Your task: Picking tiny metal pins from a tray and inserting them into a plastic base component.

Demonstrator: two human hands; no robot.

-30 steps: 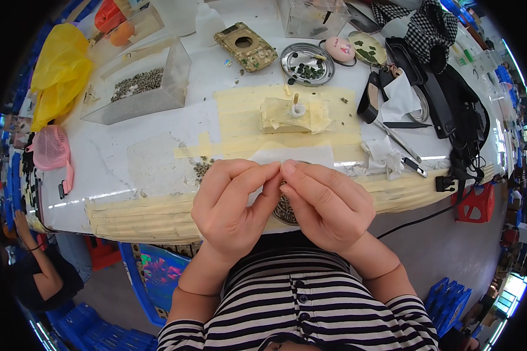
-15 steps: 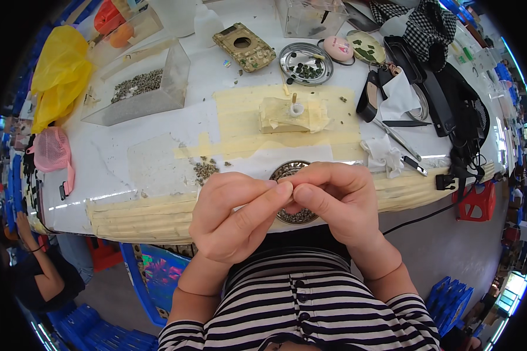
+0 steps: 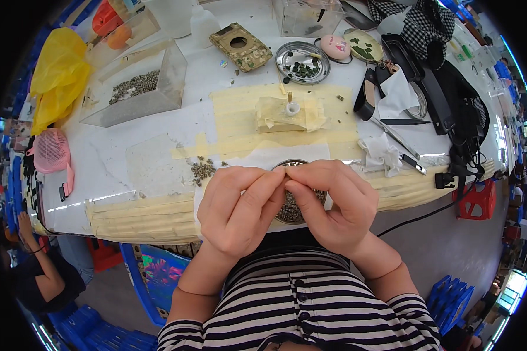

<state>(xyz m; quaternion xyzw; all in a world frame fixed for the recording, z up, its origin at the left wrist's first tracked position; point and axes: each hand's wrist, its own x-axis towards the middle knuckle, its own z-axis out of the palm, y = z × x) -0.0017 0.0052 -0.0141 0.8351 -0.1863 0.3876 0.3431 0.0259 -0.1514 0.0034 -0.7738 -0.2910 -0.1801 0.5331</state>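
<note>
My left hand (image 3: 237,205) and my right hand (image 3: 336,199) meet over a round metal dish (image 3: 293,214) full of small grey-green pieces. Thumbs and forefingers of both are pinched together, tip against tip. Whatever sits between the fingertips is too small and too covered to make out. Left of my left hand, a loose heap of the same kind of small pieces (image 3: 202,168) lies on the table. Beyond my hands stands a taped block (image 3: 281,121) with a small white cup (image 3: 293,109) and a short peg on it.
A clear bin (image 3: 170,88) of small pieces stands at the left, by a yellow bag (image 3: 55,73). Farther back are a camouflage toy tank hull (image 3: 252,54) and a metal plate (image 3: 327,69) of dark green bits. Tweezers (image 3: 398,139), a cutter (image 3: 413,164) and black straps lie right.
My fingertips have risen slightly and are drawn closer together in the pinch. My right thumb has shifted left and down, and more of the dish's contents shows between my hands.
</note>
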